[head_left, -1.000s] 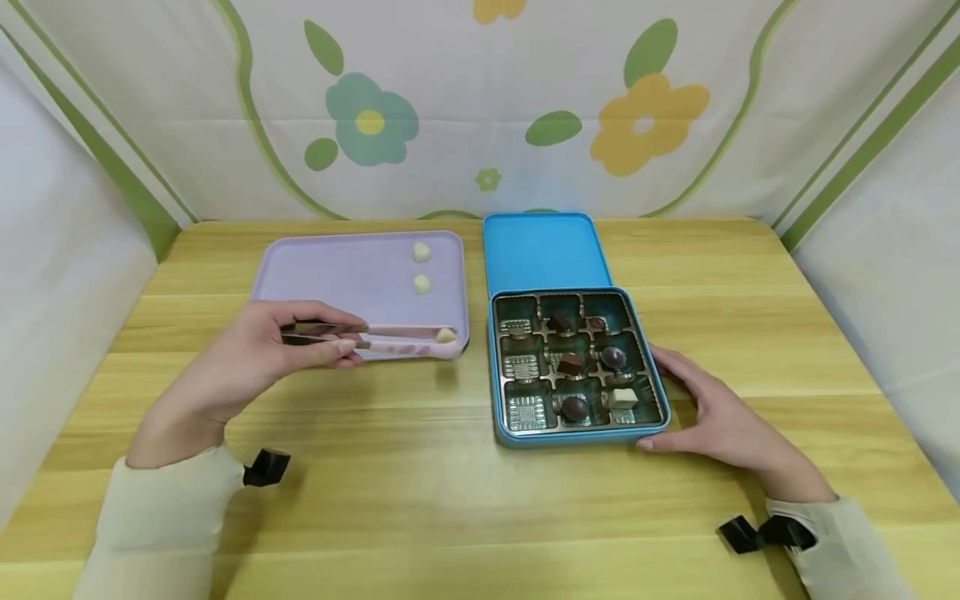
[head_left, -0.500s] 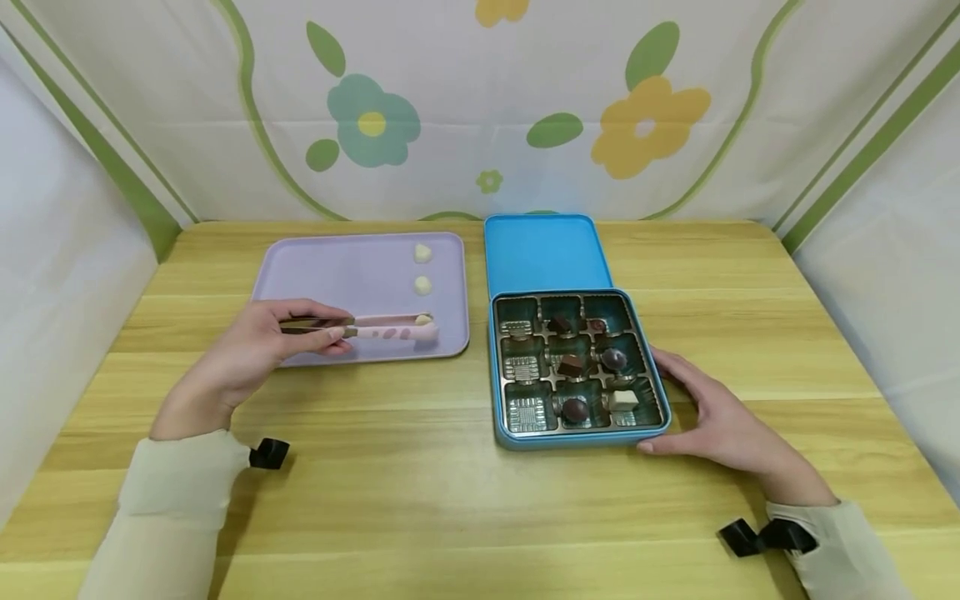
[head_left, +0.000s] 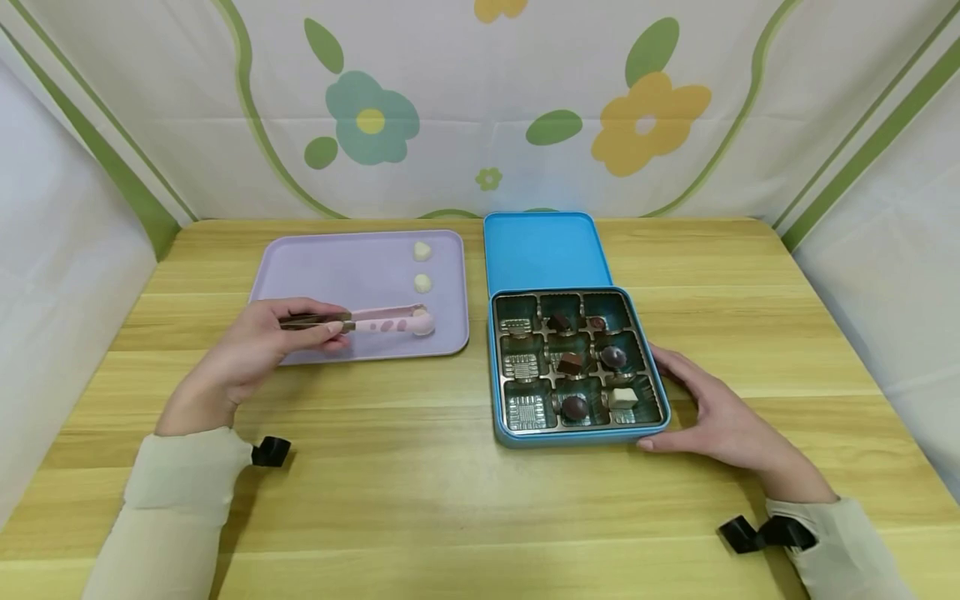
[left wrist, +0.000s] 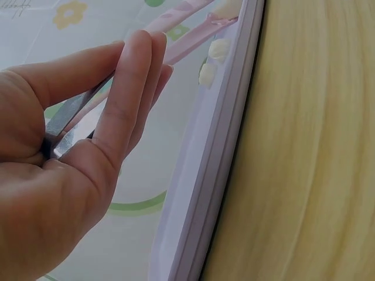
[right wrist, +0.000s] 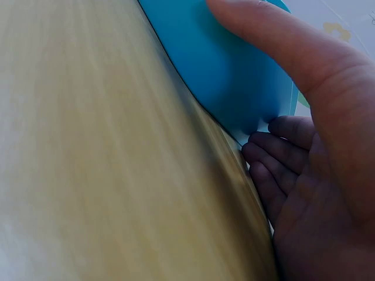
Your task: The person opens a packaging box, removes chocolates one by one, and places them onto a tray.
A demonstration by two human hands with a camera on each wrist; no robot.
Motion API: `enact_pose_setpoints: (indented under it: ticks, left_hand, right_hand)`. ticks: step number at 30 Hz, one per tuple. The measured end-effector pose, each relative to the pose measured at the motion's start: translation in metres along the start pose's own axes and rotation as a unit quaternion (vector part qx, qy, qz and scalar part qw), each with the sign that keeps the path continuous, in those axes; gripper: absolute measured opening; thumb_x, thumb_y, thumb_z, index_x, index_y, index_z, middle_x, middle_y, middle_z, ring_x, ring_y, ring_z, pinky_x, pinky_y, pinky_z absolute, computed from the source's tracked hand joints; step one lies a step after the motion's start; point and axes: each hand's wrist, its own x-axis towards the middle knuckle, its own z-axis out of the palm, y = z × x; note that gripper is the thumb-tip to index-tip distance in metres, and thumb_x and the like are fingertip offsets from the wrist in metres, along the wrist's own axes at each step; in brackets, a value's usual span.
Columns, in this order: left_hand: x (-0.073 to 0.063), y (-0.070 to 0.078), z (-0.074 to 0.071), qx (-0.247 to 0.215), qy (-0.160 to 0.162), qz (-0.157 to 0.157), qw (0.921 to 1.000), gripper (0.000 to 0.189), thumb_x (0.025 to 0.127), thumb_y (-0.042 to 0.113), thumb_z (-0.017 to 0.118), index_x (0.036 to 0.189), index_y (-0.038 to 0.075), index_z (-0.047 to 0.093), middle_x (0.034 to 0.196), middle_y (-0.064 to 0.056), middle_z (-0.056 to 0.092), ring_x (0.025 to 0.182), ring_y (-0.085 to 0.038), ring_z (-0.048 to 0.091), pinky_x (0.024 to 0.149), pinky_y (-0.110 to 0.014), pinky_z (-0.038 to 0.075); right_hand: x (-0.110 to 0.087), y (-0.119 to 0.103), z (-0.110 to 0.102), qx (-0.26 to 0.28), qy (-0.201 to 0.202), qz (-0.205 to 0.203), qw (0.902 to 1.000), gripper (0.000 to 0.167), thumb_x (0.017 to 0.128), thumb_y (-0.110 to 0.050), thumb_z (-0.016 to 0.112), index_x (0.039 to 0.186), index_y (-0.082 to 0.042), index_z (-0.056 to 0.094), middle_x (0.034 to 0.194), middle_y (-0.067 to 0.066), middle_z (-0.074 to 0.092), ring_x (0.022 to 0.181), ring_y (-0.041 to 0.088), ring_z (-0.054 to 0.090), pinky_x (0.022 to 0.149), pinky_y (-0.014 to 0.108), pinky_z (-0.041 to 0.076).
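In the head view my left hand (head_left: 258, 342) pinches small pink-tipped tongs (head_left: 386, 323) between thumb and fingers. Their tips are low over the front right of a lilac tray (head_left: 330, 262), with a pale piece of chocolate (left wrist: 227, 8) at them, mostly hidden in the head view. Two white chocolates (head_left: 422, 251) lie behind it on the tray. My right hand (head_left: 716, 412) holds the front right corner of a blue tin (head_left: 517, 440), fingertips on its side and thumb at its front. A divided insert inside bears several dark chocolates (head_left: 575, 407) and one white square chocolate (head_left: 622, 398).
The tin's blue lid (head_left: 546, 252) lies flat behind it, opened back. Tray and tin stand side by side on a wooden table (head_left: 420, 500), with a gap between them. A flowered cloth (head_left: 487, 108) hangs along the table's back edge, and pale cloths flank both sides.
My left hand has moved the tongs left and slightly back, bringing the pale chocolate from the tray's front right corner further in over the tray. The right hand and tin have stayed put.
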Motion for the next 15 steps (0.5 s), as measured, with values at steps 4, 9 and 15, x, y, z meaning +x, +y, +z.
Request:
enact_pose_setpoints:
  ticks: [4, 9, 15]
  left_hand:
    - [0.0013, -0.0016, 0.0001, -0.013, -0.002, 0.003, 0.9999, 0.032, 0.103, 0.008, 0.074, 0.132, -0.006, 0.07, 0.114, -0.007, 0.082, 0.098, -0.016, 0.083, 0.094, -0.027, 0.065]
    - [0.002, -0.0027, 0.0002, -0.02, 0.003, 0.006, 0.9998, 0.032, 0.103, 0.008, 0.073, 0.132, -0.005, 0.07, 0.116, -0.002, 0.08, 0.099, -0.015, 0.082, 0.094, -0.026, 0.064]
    - [0.0028, -0.0028, 0.0008, -0.022, 0.007, -0.001, 0.9997, 0.034, 0.103, 0.011, 0.074, 0.133, -0.004, 0.07, 0.118, 0.001, 0.079, 0.099, -0.013, 0.082, 0.095, -0.023, 0.063]
  right_hand:
    - [0.0001, 0.0015, 0.0003, 0.0, 0.001, 0.0, 1.0, 0.124, 0.068, -0.022, 0.106, 0.168, -0.036, 0.035, 0.166, 0.001, 0.047, 0.145, -0.013, 0.035, 0.11, -0.002, 0.025]
    - [0.0007, 0.0026, 0.0001, -0.003, 0.0, 0.001, 1.0, 0.125, 0.067, -0.023, 0.106, 0.168, -0.036, 0.034, 0.167, 0.002, 0.046, 0.146, -0.013, 0.035, 0.11, -0.002, 0.025]
    - [0.0005, 0.0018, -0.0003, -0.003, -0.002, 0.004, 1.0, 0.124, 0.068, -0.024, 0.106, 0.168, -0.037, 0.035, 0.167, 0.001, 0.047, 0.145, -0.014, 0.035, 0.109, -0.002, 0.025]
